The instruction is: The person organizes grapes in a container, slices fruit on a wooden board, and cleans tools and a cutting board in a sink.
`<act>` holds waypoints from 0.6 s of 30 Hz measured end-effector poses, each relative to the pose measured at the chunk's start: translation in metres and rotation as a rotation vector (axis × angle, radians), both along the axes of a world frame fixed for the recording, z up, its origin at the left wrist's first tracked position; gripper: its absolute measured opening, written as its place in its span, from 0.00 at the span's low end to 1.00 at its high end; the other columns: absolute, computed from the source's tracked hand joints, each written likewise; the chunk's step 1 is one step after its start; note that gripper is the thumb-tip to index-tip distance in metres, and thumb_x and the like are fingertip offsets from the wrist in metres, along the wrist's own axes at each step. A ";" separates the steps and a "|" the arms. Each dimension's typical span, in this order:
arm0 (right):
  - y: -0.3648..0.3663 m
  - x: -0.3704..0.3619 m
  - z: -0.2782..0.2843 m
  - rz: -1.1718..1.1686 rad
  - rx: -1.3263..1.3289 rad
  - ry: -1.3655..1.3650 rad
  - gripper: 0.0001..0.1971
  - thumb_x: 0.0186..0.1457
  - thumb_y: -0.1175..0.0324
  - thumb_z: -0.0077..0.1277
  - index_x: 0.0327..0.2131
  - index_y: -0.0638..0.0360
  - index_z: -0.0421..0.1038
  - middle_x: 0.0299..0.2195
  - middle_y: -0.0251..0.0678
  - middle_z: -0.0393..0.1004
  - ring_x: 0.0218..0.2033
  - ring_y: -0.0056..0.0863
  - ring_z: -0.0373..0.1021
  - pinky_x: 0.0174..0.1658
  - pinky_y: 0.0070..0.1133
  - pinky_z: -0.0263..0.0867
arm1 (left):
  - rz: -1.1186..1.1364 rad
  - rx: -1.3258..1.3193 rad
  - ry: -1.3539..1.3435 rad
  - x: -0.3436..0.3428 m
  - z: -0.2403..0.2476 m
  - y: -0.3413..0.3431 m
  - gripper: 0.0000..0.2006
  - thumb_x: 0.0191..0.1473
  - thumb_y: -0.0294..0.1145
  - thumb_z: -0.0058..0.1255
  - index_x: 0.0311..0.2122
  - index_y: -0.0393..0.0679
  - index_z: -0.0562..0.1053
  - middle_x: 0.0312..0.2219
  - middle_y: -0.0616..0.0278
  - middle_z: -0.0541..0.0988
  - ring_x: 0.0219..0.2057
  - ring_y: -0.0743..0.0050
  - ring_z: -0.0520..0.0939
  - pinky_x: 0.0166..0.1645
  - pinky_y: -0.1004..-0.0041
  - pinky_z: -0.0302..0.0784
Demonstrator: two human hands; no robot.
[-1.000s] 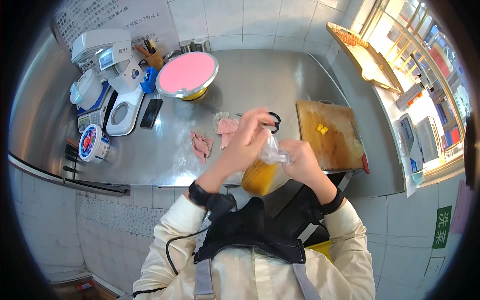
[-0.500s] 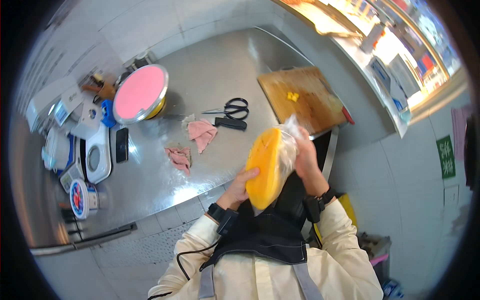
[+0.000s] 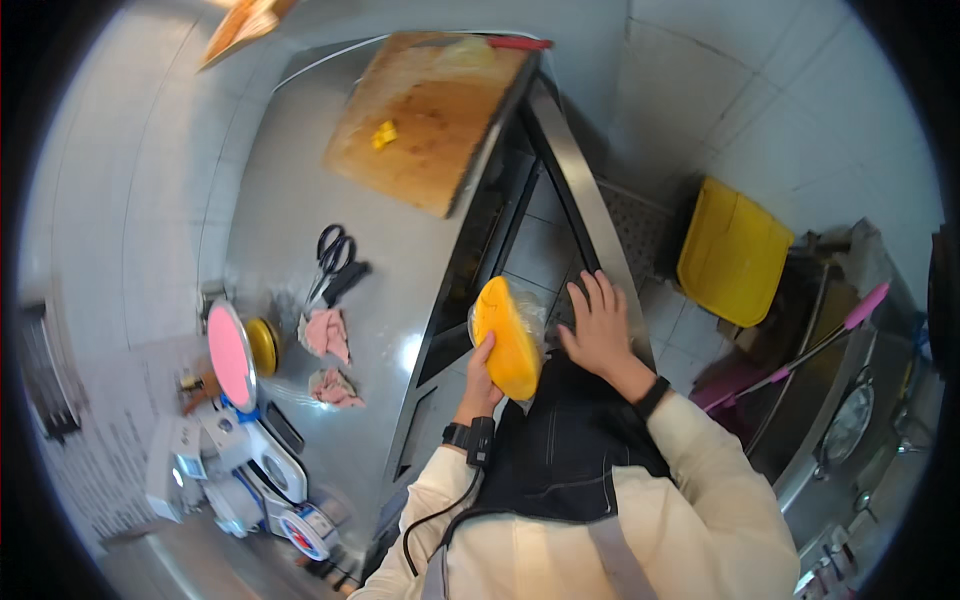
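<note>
My left hand (image 3: 482, 378) grips a large piece of yellow fruit (image 3: 509, 345) that looks like a mango half. Clear plastic wrap (image 3: 533, 312) clings to its far side and bunches up beside it. My right hand (image 3: 602, 330) is spread out with nothing in it, its fingertips by the inner edge of an open metal door (image 3: 565, 150); whether they touch it I cannot tell. That door belongs to a cabinet under the steel counter (image 3: 300, 170). Dark cabinet openings show to the left of the fruit.
A wooden cutting board (image 3: 440, 110) on the counter carries small yellow fruit pieces (image 3: 384, 134) and a red-handled tool (image 3: 520, 43). Scissors (image 3: 335, 250), pink cloths (image 3: 328, 335) and a pink-topped turntable (image 3: 232, 355) stand left. A yellow bin (image 3: 735, 255) is on the right.
My view has swung right toward the open door and bin. My right hand has let go of the plastic wrap and moved away from the fruit; the left still holds it.
</note>
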State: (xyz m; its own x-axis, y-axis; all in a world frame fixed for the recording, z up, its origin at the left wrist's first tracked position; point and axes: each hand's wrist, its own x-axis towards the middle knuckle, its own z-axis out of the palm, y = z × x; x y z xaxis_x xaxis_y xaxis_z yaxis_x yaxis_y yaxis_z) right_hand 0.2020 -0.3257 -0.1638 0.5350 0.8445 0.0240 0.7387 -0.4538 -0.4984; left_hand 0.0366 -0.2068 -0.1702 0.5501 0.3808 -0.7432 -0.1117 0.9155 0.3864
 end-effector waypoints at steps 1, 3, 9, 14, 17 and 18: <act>-0.017 0.011 -0.002 0.020 0.011 -0.055 0.34 0.36 0.62 0.54 0.50 0.57 0.55 0.54 0.42 0.50 0.55 0.44 0.46 0.54 0.40 0.42 | -0.032 0.006 0.032 0.006 -0.007 -0.002 0.20 0.52 0.40 0.43 0.48 0.43 0.62 0.42 0.57 0.71 0.42 0.64 0.73 0.47 0.67 0.69; -0.045 0.020 -0.009 -0.063 -0.223 -0.021 0.35 0.36 0.64 0.55 0.52 0.54 0.54 0.55 0.39 0.49 0.53 0.43 0.49 0.52 0.39 0.47 | 0.065 0.007 0.091 0.017 -0.029 -0.005 0.19 0.53 0.40 0.42 0.48 0.42 0.61 0.42 0.58 0.70 0.43 0.65 0.72 0.48 0.68 0.67; -0.091 0.038 -0.052 -0.334 -0.045 0.288 0.40 0.33 0.65 0.57 0.53 0.57 0.51 0.53 0.47 0.52 0.45 0.44 0.60 0.46 0.34 0.59 | 0.036 0.192 0.304 0.044 -0.126 0.054 0.20 0.52 0.43 0.42 0.46 0.41 0.63 0.40 0.60 0.72 0.40 0.66 0.74 0.46 0.69 0.70; -0.117 0.097 -0.050 -0.299 -0.128 0.371 0.40 0.30 0.67 0.58 0.51 0.63 0.52 0.44 0.49 0.62 0.42 0.42 0.63 0.43 0.32 0.62 | 0.072 0.333 0.308 0.074 -0.168 0.118 0.20 0.53 0.42 0.41 0.47 0.42 0.61 0.41 0.60 0.71 0.41 0.68 0.73 0.47 0.70 0.69; -0.132 0.119 -0.054 -0.346 -0.207 0.369 0.38 0.28 0.65 0.57 0.48 0.64 0.56 0.43 0.50 0.63 0.41 0.43 0.64 0.42 0.34 0.61 | 0.187 0.340 0.327 0.082 -0.182 0.120 0.20 0.53 0.43 0.42 0.48 0.42 0.61 0.41 0.60 0.70 0.43 0.69 0.72 0.48 0.71 0.67; -0.135 0.126 -0.055 -0.342 -0.211 0.359 0.38 0.28 0.65 0.57 0.48 0.64 0.56 0.43 0.50 0.63 0.41 0.43 0.64 0.42 0.34 0.61 | 0.104 0.349 0.311 0.095 -0.176 0.114 0.21 0.53 0.43 0.42 0.48 0.42 0.61 0.42 0.61 0.70 0.43 0.69 0.71 0.49 0.72 0.66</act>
